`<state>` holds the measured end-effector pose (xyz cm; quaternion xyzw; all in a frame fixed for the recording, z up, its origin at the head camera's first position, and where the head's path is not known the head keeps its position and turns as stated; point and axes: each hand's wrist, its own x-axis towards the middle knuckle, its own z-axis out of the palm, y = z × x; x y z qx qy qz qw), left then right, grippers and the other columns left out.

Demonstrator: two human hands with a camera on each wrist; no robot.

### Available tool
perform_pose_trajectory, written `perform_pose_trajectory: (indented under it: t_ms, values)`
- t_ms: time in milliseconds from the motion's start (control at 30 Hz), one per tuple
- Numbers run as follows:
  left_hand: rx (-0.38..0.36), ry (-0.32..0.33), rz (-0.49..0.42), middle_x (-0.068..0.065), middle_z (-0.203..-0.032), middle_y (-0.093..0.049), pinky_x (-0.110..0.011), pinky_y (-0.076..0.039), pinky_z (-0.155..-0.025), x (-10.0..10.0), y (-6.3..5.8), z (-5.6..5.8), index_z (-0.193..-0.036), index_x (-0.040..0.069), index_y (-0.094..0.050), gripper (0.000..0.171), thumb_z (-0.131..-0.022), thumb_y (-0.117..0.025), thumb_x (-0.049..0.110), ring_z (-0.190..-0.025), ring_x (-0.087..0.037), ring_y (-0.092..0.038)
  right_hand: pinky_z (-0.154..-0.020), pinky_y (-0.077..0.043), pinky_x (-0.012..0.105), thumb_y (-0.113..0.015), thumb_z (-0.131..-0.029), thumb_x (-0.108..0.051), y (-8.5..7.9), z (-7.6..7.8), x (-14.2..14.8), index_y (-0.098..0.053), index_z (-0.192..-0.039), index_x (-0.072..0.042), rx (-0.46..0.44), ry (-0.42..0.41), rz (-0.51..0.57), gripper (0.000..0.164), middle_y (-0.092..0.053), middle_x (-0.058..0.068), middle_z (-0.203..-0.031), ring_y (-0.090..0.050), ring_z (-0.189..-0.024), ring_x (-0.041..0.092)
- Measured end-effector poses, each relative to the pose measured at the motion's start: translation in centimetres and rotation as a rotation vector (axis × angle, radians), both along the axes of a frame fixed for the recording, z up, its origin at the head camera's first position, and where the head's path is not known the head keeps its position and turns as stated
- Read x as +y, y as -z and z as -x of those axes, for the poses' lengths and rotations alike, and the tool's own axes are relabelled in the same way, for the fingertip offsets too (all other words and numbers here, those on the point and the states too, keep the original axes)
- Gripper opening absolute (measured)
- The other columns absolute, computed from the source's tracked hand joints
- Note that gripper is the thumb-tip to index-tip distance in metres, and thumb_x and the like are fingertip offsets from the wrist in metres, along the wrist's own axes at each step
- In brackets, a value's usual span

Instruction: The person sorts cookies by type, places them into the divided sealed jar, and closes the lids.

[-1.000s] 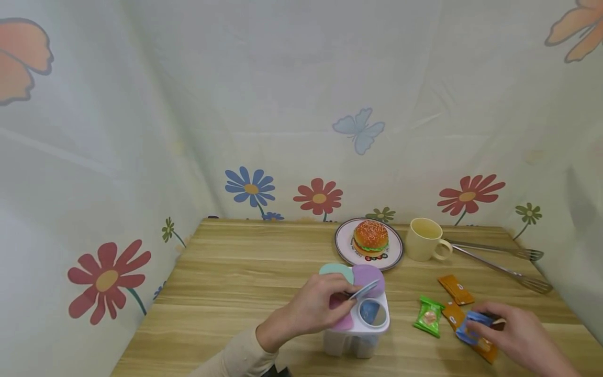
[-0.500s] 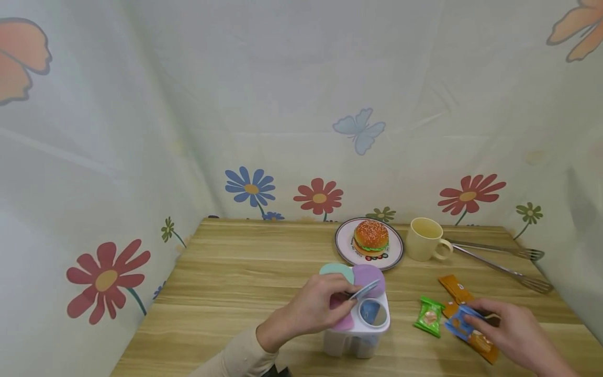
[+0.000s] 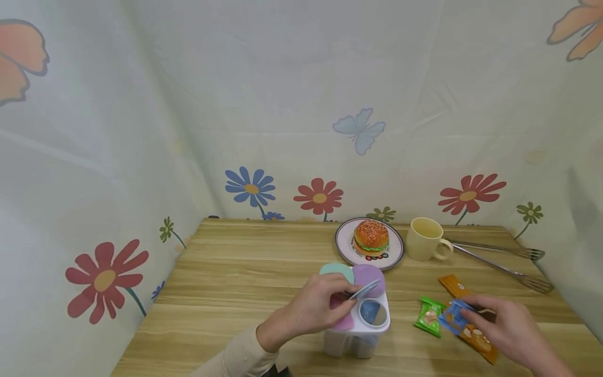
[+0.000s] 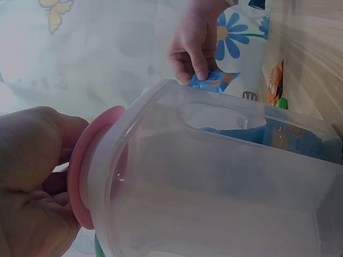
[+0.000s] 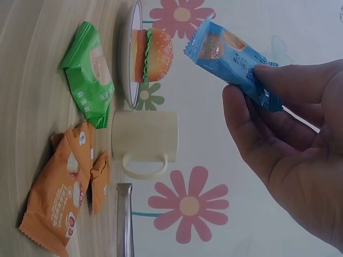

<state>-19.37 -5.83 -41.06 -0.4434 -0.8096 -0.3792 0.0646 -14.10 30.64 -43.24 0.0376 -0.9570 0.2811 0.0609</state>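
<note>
Blue-wrapped, a snack packet (image 5: 233, 59) is pinched at one end between the thumb and curled fingers (image 5: 240, 107) of the right hand (image 5: 300, 134), its other end left jutting beyond the fingertips, clear of the surface (image 3: 254, 251). By the fingers of the left hand (image 3: 320, 306) a pale blue lid (image 3: 367, 288) is pinched, tilted over a clear container (image 4: 236, 187) where another blue packet (image 4: 300, 142) is held.

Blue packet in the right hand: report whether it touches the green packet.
Apart. The right wrist view shows it: the right hand holds the blue packet up, and a plain gap, with the burger seen through it, separates it from the green packet.
</note>
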Motion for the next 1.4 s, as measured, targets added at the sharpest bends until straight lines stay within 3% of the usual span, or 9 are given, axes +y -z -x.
perform_pose_trajectory:
  t_ms: [733, 1067, 1400]
  values:
    - [0.04, 0.001, -0.019, 0.0, -0.094, -0.07, -0.007, -0.05, -0.076, 0.0, 0.4, 0.2, -0.105, 0.006, -0.073, 0.017, -0.089, -0.07, 0.012, -0.086, 0.004, -0.059, -0.055, -0.052, 0.019, -0.078, -0.08, -0.008, -1.0, 0.3, -2.7, -0.076, -0.091, -0.014, 0.272, -0.083, 0.014, 0.013, -0.072, -0.004, -0.083, -0.06, -0.066, -0.005]
    - [0.027, 0.002, -0.01, 0.0, -0.095, -0.07, -0.007, -0.05, -0.077, 0.0, 0.3, 0.1, -0.105, 0.006, -0.073, 0.017, -0.089, -0.07, 0.012, -0.087, 0.004, -0.059, -0.062, -0.054, 0.017, -0.078, -0.082, -0.012, -2.0, 0.3, -4.0, -0.074, -0.091, -0.018, 0.289, -0.103, 0.049, 0.012, -0.069, -0.011, -0.082, -0.062, -0.071, -0.004]
    - [0.027, -0.004, -0.005, 0.0, -0.095, -0.07, -0.007, -0.05, -0.077, 0.1, 0.2, -0.1, -0.106, 0.007, -0.073, 0.018, -0.089, -0.07, 0.012, -0.086, 0.004, -0.059, -0.059, -0.054, 0.017, -0.078, -0.081, -0.009, -2.7, 0.4, -5.1, -0.073, -0.091, -0.017, 0.353, -0.16, 0.107, 0.014, -0.072, -0.006, -0.083, -0.063, -0.069, -0.002]
